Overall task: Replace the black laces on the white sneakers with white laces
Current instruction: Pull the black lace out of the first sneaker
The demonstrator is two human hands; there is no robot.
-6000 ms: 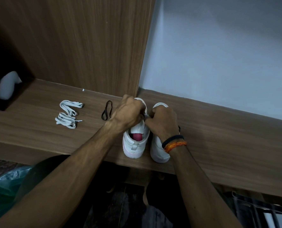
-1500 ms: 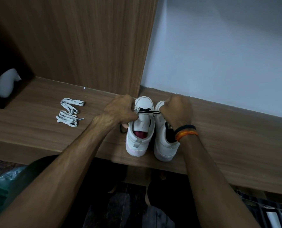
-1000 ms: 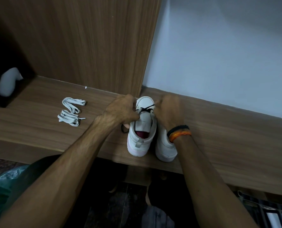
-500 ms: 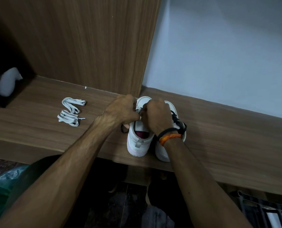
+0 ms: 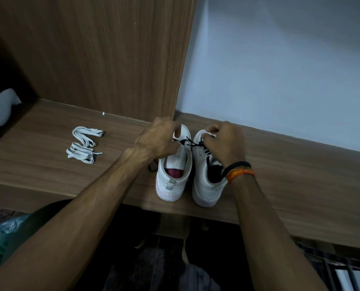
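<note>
Head view: white laces (image 5: 84,144) lie on the shelf (image 5: 301,171), left of two sneakers (image 5: 173,173). Left hand (image 5: 157,139) and right hand (image 5: 227,141) each pinch the black lace (image 5: 187,142).

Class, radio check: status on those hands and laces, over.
Left hand and right hand both pinching black lace on left sneaker. White laces untouched. Nothing obstructing.

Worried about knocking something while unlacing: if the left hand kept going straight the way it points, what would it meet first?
The left hand points away from the person, toward the wooden panel just behind the left sneaker's toe. The panel would probably come first, though depth is unclear.
</note>
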